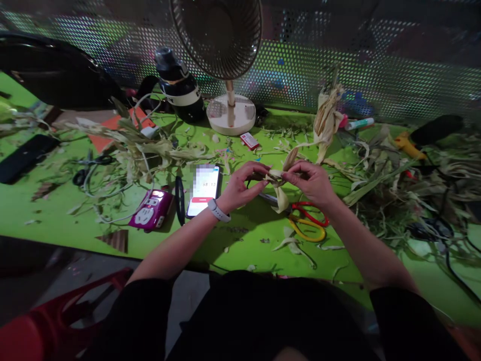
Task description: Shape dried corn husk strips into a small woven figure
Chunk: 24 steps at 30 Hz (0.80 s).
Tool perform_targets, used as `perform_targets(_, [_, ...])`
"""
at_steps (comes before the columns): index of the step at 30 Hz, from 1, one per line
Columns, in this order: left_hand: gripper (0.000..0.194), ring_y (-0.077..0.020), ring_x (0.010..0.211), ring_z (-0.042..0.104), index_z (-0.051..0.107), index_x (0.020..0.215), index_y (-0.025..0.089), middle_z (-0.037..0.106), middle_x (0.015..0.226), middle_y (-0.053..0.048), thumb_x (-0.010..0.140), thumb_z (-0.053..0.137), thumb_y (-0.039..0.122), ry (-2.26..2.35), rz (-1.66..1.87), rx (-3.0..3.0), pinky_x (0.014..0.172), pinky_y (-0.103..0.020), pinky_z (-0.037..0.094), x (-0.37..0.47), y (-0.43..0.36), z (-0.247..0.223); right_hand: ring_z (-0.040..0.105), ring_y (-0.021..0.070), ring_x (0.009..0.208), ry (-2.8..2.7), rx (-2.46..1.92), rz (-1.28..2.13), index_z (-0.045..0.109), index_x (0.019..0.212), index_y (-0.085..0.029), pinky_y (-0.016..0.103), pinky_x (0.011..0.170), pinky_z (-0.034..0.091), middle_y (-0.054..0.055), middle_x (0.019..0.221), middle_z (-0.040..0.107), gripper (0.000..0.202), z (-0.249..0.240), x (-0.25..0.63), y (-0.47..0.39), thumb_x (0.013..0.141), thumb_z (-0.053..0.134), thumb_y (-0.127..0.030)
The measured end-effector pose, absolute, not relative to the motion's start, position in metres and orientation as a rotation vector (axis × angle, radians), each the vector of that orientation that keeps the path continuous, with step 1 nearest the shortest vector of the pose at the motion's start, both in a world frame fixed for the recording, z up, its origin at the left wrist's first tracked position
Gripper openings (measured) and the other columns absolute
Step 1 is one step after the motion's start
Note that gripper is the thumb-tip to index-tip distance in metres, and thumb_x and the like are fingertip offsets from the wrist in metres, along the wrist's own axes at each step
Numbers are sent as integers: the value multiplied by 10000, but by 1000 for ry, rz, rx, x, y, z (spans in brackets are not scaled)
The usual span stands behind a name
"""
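Head camera: nearest, the scissors (290, 209) lay on the green tabletop (240, 250), blades leftward. Just beyond them was a folded husk strip (276, 174), directly between the hands — left hand (246, 183) and right hand (310, 180) both pinched it, fingers drawn narrow, neither clearly nearer. Its long axis ran roughly near to far: one end drooped across the view of the scissors' blades, contact unclear; the other pointed away from them. Beyond the scissors, leftward, lay a small red-and-white box (250, 141), contents unseen. Farther beyond and left of the scissors stood a dark bottle (182, 95) — capped, its contents impossible to tell.
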State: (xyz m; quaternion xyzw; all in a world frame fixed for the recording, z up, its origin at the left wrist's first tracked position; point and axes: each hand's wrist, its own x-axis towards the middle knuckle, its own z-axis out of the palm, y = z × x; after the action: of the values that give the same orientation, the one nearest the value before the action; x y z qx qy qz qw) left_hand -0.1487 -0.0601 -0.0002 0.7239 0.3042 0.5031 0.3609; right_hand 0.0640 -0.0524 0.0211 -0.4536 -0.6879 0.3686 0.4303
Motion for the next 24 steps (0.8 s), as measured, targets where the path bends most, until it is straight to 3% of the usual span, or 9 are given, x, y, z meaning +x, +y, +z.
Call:
perform_targets(5, [145,-142,933,642,605,949,149,651,1033,-107,823,650,205,802,1290,1863,742,-238,541,-148,-62,-1,535,132,691,-1745,-1125,809,669,693,-189,269,621,409,4,713,595,209,22,61,-56,775,708,-377])
perform_targets(12, [177,-163,914,643,617,944,143,652,1035,-114,818,648,263,815,1220,1722,730,-261,538,-148,-62,0,512,132,640,-1688,-1243,818,661,708,-201,275,582,407,12,728,606,268,23,60,-58,756,709,-461])
perform_targets(16, [137,-146,867,635,606,955,154,655,990,-87,834,600,218,909,1292,1725,720,-260,525,-145,-65,-5,524,139,681,-1716,-1201,810,661,716,-200,282,616,416,17,748,604,251,22,56,-61,776,698,-441])
perform_targets(20, [91,-152,928,617,568,938,177,636,1043,-80,862,524,153,892,1423,1660,795,-304,513,-140,-66,-9,526,142,700,-1674,-1143,866,668,697,-207,288,636,417,15,744,589,261,21,51,-65,769,704,-455])
perform_targets(24, [15,-164,1054,591,548,893,196,614,1139,-75,886,546,209,744,1394,1427,859,-319,503,-138,-64,-12,553,153,746,-1634,-1070,924,680,722,-216,300,682,435,24,788,617,257,17,52,-63,756,715,-469])
